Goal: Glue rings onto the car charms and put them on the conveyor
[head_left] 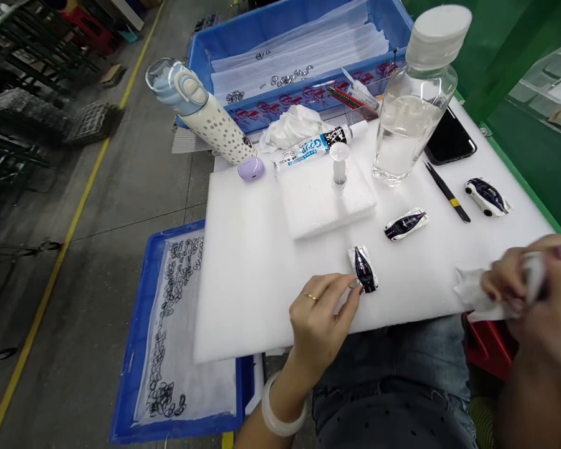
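A small white and dark toy car (363,269) lies on the white foam board (247,262). The thumb and index finger of my left hand (325,312) are pinched at its left rear side, partly covering that edge. At the right edge, my right hand (537,280) is closed around a crumpled white tissue (477,290), blurred by motion. A second toy car (406,224) sits up and to the right of the first, and a third toy car (487,197) is farther right. Black tweezers (447,192) with a yellow band lie between those two.
A foam block (327,199) bears a small clear cup (339,167), with a glue tube (313,148) behind it. A water bottle (404,118), phone (451,140), patterned flask (215,128) and purple case (251,169) stand around. Blue trays (133,337) hold small dark rings.
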